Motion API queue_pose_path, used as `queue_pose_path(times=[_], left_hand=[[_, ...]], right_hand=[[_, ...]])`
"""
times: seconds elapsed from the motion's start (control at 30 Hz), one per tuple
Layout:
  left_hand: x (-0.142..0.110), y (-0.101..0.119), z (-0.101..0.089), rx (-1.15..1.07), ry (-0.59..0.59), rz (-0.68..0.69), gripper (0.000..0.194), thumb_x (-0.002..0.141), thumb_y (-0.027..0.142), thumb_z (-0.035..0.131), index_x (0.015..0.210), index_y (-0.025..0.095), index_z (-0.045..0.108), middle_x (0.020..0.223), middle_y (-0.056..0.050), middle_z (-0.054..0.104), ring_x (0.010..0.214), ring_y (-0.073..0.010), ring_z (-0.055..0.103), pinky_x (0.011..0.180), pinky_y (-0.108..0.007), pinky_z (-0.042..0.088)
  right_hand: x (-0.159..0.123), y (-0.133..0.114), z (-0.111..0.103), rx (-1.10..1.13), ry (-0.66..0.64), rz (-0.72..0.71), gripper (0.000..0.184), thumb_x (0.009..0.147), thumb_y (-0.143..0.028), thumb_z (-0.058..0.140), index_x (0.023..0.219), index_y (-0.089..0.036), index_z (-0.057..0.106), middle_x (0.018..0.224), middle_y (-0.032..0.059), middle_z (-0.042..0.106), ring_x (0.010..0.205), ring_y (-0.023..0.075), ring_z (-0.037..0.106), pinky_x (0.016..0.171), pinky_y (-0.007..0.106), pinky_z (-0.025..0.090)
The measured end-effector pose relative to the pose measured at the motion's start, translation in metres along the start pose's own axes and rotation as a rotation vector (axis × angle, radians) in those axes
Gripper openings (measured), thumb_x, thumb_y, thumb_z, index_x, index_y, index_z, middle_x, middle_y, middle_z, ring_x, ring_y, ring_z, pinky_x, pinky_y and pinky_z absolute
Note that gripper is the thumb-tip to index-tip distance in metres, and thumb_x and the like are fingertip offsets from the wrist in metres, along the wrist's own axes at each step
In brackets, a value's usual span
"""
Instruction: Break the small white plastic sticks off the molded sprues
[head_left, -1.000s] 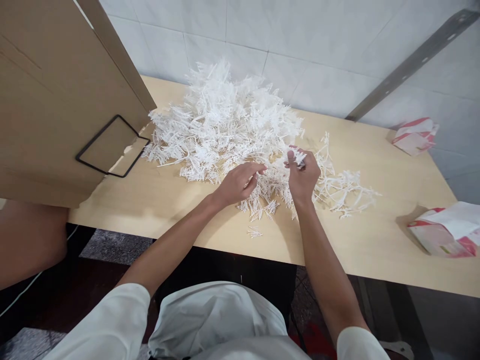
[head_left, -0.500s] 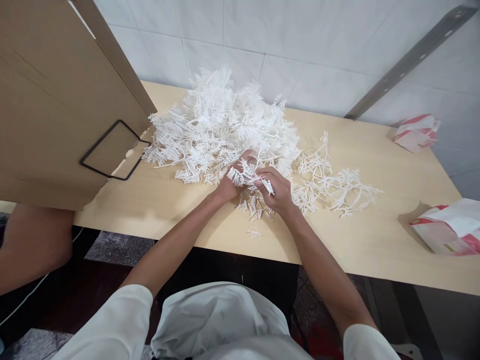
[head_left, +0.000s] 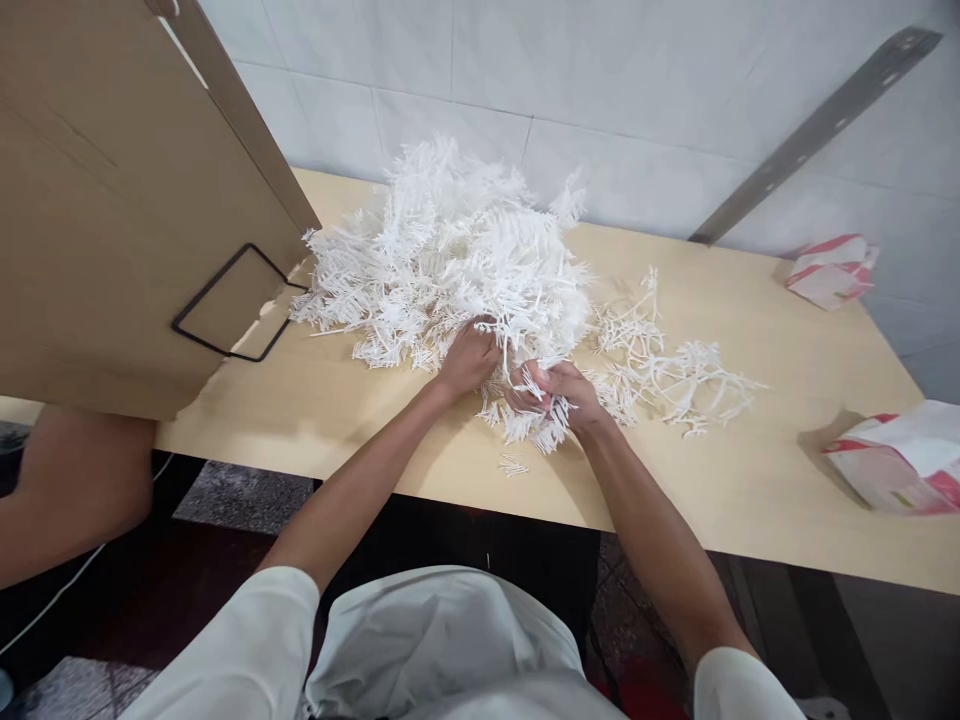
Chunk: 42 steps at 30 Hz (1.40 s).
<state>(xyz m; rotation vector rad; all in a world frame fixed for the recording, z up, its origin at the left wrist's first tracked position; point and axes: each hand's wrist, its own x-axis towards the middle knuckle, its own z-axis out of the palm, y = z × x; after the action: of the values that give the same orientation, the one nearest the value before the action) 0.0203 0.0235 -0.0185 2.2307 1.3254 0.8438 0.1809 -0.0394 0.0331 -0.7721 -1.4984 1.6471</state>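
A large heap of white branched plastic-looking pieces (head_left: 465, 240), thin stems with clustered prongs, is piled against the wall. At its front edge is my left hand (head_left: 472, 358), its fingers curled closed on a white sprig; the fingertips are partly hidden among the strands. Just to the right, my right hand (head_left: 574, 395) is closed around several white prongs that stick out between and below its fingers. Short loose prongs (head_left: 514, 465) lie on the table below my hands.
Bare branched stems (head_left: 686, 385) lie spread to the right of the heap. Two red-and-white paper packets (head_left: 832, 270) sit on the table's right side. A large cardboard box (head_left: 112, 220) with a black wire frame (head_left: 232, 305) stands left. Below it shows another person's limb (head_left: 82, 490).
My left hand has moved from a sprig held between both hands to the heap's front edge. My right hand has lowered slightly rightward, now holding a bunch of prongs.
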Motion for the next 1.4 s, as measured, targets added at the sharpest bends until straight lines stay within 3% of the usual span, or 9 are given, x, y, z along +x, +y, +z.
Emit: queue_pose_path(times=[0.1,0.17,0.37,0.5,0.6,0.73,1.07,1.23,1.4], left_hand=[[0.003,-0.005,0.000,-0.042,0.018,0.002,0.021,0.089,0.016,0.042,0.079,0.019,0.061,0.099,-0.008,0.069,0.103,-0.0242,0.060,0.098,-0.040,0.046],[0.004,-0.007,0.000,-0.110,0.045,-0.008,0.023,0.091,0.017,0.041,0.080,0.018,0.061,0.093,-0.007,0.069,0.092,-0.0217,0.062,0.091,-0.037,0.048],[0.000,0.002,-0.005,-0.126,0.325,0.023,0.039,0.096,0.044,0.045,0.126,0.020,0.053,0.105,-0.009,0.063,0.097,-0.0208,0.058,0.091,-0.038,0.047],[-0.004,0.003,-0.003,-0.002,0.410,0.091,0.047,0.094,0.049,0.048,0.133,0.021,0.050,0.123,-0.012,0.055,0.111,-0.0221,0.054,0.098,-0.038,0.044],[-0.005,0.004,-0.004,0.107,0.402,0.228,0.045,0.096,0.046,0.044,0.137,0.027,0.048,0.142,-0.011,0.047,0.128,-0.0227,0.048,0.108,-0.038,0.037],[-0.001,0.007,-0.008,0.233,0.315,0.317,0.049,0.097,0.046,0.042,0.144,0.033,0.042,0.157,-0.005,0.034,0.148,-0.0256,0.028,0.118,-0.043,0.024],[0.022,0.013,0.002,0.231,0.246,0.086,0.056,0.094,0.053,0.046,0.146,0.035,0.039,0.163,-0.007,0.021,0.152,-0.0348,0.014,0.116,-0.056,0.029],[0.035,0.022,0.010,0.239,0.309,-0.073,0.052,0.091,0.047,0.053,0.141,0.036,0.044,0.160,-0.006,0.028,0.149,-0.0378,0.021,0.114,-0.064,0.027],[0.045,0.011,0.014,0.203,0.379,-0.186,0.056,0.089,0.050,0.055,0.142,0.034,0.043,0.158,-0.006,0.032,0.147,-0.0346,0.027,0.116,-0.059,0.029]], right_hand=[[-0.006,-0.012,0.003,0.214,-0.219,-0.013,0.049,0.080,-0.049,0.065,0.050,-0.020,0.041,0.050,-0.0035,0.039,0.042,0.0078,0.035,0.048,0.028,0.032],[-0.006,-0.014,0.003,0.207,-0.201,-0.055,0.049,0.080,-0.048,0.066,0.049,-0.020,0.041,0.049,-0.0039,0.038,0.044,0.0083,0.035,0.050,0.029,0.031],[0.012,-0.001,-0.008,-0.404,0.535,-0.106,0.028,0.072,-0.040,0.076,0.081,-0.022,0.056,0.080,-0.0031,0.056,0.059,0.0085,0.041,0.061,0.026,0.036],[0.017,0.007,-0.019,-0.826,0.744,0.101,0.032,0.080,-0.043,0.064,0.106,-0.026,0.058,0.080,-0.0012,0.061,0.060,0.0137,0.047,0.066,0.030,0.039],[0.016,0.012,-0.025,-1.046,0.725,0.171,0.028,0.090,-0.048,0.051,0.101,-0.025,0.063,0.062,-0.0020,0.051,0.058,0.0170,0.046,0.067,0.033,0.039],[0.018,0.018,-0.024,-1.126,0.701,-0.077,0.034,0.096,-0.049,0.042,0.087,-0.022,0.062,0.086,0.0046,0.053,0.082,0.0192,0.053,0.078,0.035,0.043],[0.023,0.026,-0.033,-1.219,0.586,-0.588,0.032,0.094,-0.030,0.049,0.064,-0.021,0.052,0.077,0.0033,0.050,0.076,0.0160,0.050,0.070,0.032,0.043],[0.018,0.021,-0.033,-1.306,0.525,-0.646,0.032,0.093,-0.028,0.051,0.061,-0.020,0.048,0.074,0.0026,0.046,0.068,0.0135,0.044,0.060,0.029,0.037],[0.007,0.009,-0.023,-1.371,0.658,-0.759,0.038,0.089,-0.021,0.051,0.055,-0.021,0.035,0.055,-0.0021,0.039,0.053,0.0097,0.038,0.048,0.026,0.029]])
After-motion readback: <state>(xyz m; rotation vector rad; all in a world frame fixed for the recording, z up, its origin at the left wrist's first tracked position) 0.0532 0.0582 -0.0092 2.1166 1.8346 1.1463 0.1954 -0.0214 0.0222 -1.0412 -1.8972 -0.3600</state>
